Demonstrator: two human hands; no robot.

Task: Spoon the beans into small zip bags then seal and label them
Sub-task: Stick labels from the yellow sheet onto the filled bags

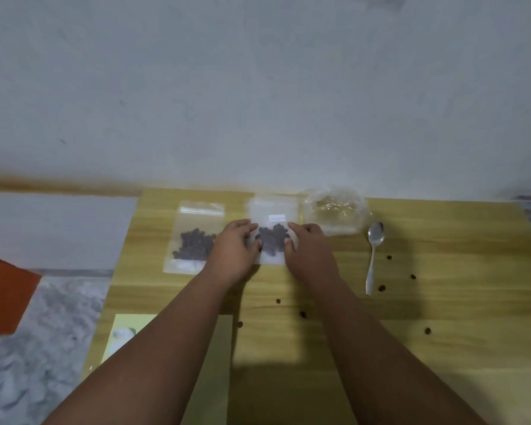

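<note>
Two small clear zip bags of dark beans lie flat at the far side of the wooden table (411,348). The middle bag (272,240) carries a small white label (276,218) above its beans. My left hand (232,248) holds its left edge and my right hand (307,246) holds its right edge, thumbs on top of the plastic. The other bag (193,237) lies to the left, untouched. A metal spoon (373,256) lies to the right, bowl pointing away from me.
A crumpled clear plastic bag (336,211) sits beside the wall behind the spoon. Several loose beans (381,288) are scattered over the table's middle and right. A pale yellow sheet (126,335) lies at the near left corner. An orange object (3,299) stands left of the table.
</note>
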